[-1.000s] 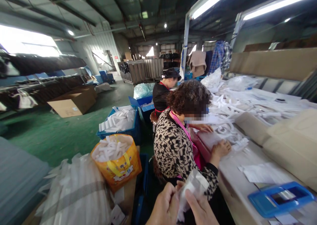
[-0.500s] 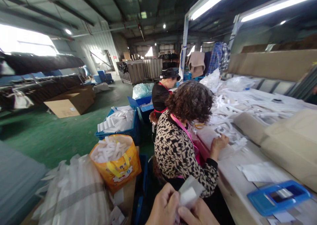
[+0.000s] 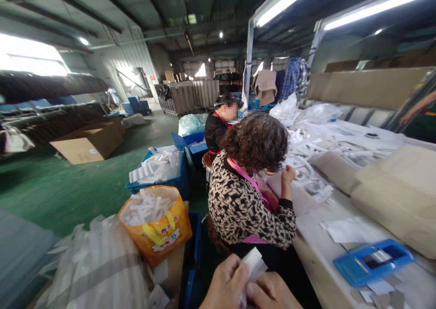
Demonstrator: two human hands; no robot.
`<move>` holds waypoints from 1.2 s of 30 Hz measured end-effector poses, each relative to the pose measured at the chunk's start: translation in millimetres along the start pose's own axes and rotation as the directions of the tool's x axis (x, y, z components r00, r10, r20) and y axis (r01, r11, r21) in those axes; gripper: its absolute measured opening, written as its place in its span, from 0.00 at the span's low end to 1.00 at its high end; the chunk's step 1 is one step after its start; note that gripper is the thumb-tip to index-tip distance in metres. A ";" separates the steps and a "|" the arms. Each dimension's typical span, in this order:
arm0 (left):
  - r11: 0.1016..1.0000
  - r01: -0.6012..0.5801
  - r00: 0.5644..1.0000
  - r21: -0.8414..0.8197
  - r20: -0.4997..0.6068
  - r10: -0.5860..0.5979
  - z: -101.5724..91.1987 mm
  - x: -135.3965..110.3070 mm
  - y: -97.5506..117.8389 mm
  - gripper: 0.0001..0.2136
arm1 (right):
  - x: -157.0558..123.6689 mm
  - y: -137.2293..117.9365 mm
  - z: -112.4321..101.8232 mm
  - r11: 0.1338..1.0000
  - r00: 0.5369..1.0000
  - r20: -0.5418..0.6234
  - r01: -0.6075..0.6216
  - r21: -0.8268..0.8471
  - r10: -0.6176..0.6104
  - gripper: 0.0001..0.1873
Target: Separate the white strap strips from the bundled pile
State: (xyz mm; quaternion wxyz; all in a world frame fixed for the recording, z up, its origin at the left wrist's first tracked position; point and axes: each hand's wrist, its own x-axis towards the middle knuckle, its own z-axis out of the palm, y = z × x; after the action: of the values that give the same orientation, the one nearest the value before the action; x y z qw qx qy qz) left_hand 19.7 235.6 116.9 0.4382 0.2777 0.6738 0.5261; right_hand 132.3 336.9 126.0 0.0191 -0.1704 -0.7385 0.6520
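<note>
Both hands pinch a white packet beside a long cluttered worktable in a green-floored workshop.

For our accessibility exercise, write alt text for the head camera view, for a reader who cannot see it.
At the bottom edge, the left hand and right hand pinch a small white packet. Ahead, a co-worker in a patterned top sits at a long table strewn with white parts, an orange bag of white pieces behind them.
</note>
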 end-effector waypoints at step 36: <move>0.942 -0.172 0.985 0.288 0.031 0.171 -27.1 -8.9 27.9 0.17 | -10.4 -26.8 -40.6 0.950 0.945 -0.287 0.068 -0.305 -0.159 0.12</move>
State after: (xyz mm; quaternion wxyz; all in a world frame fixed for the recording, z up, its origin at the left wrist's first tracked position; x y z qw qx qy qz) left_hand -2.6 223.7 147.8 0.3474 0.3978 0.7155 0.4573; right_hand 146.2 370.5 160.0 0.1467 -0.2277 -0.8228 0.4995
